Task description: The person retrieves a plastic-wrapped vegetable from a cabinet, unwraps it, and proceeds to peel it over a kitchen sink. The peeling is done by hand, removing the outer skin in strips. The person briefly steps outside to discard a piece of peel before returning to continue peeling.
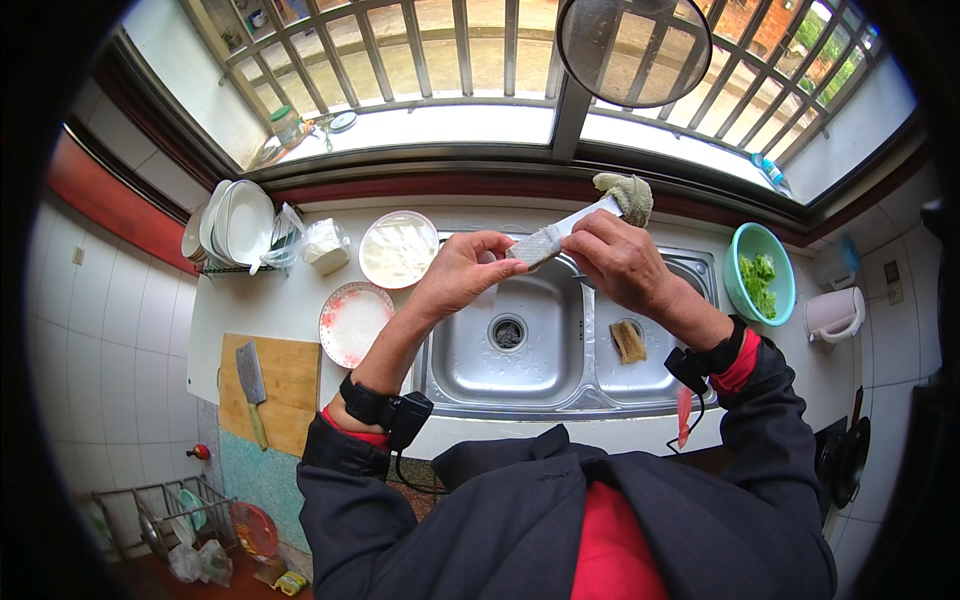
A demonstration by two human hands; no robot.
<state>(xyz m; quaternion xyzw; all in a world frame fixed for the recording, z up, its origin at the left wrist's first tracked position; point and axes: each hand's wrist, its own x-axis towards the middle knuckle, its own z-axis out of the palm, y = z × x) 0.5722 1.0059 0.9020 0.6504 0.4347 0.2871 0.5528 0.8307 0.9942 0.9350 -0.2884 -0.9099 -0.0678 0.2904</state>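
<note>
Above the left sink basin (510, 352), my left hand (465, 274) pinches the near end of a grey-white textured piece (535, 247), thumb and fingers on its edge. My right hand (626, 262) is closed on the same piece, where its textured part meets a smooth white strip (589, 214). The frame does not settle what the piece is. A bunched grey-green cloth (636, 201) is at the strip's far end, beyond my right hand. In the right basin lies a brown sponge or pad (628, 342).
Left of the sink are a plate of pale strips (399, 249), a floral plate (356, 325), a bagged white block (328, 247), and a cleaver (251, 373) on a wooden cutting board (292, 386). To the right are a green basket (787, 281) of leafy greens and an electric kettle (829, 315).
</note>
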